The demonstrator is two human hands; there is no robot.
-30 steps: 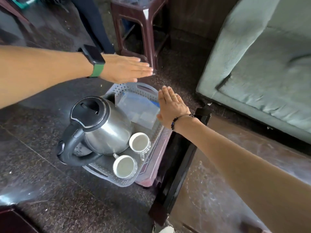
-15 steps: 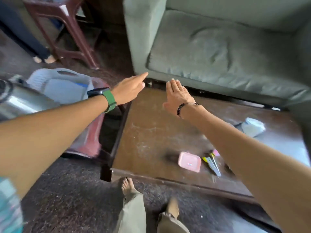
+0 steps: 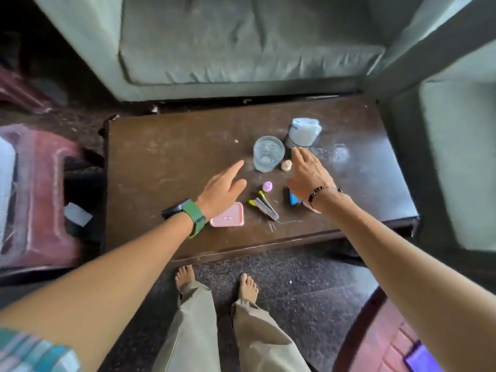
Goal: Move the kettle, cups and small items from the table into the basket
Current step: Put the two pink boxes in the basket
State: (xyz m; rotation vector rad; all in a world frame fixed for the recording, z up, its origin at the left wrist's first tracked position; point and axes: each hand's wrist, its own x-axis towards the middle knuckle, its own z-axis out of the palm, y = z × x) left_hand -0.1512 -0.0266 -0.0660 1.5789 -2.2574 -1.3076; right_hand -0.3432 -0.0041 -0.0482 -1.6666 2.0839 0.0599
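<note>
On the dark table (image 3: 166, 157) I counted the small items: one clear glass cup (image 3: 268, 153), one white bagged container (image 3: 304, 131) at its 2 o'clock, one small round beige piece (image 3: 286, 165) just beside the cup at 4 o'clock, one pink cap-like piece (image 3: 267, 186), two yellow-tipped grey tools (image 3: 264, 206) lying together, one pink square lid (image 3: 230, 217), one blue object (image 3: 294, 197) partly hidden under my wrist. Left hand (image 3: 222, 191) was over the table at the cup's 8 o'clock, fingers straight and extended, holding nothing. Right hand (image 3: 308, 173) was at the cup's 4 o'clock, fingers straight and loosely spread, holding nothing; whether it touched the table I could not tell. One green watch (image 3: 193, 216) on the left wrist, one beaded bracelet (image 3: 315, 191) on the right. Two bare feet (image 3: 248, 287) stood at 6 o'clock of the table. One grey sofa (image 3: 241, 44) sat at 12 o'clock.
</note>
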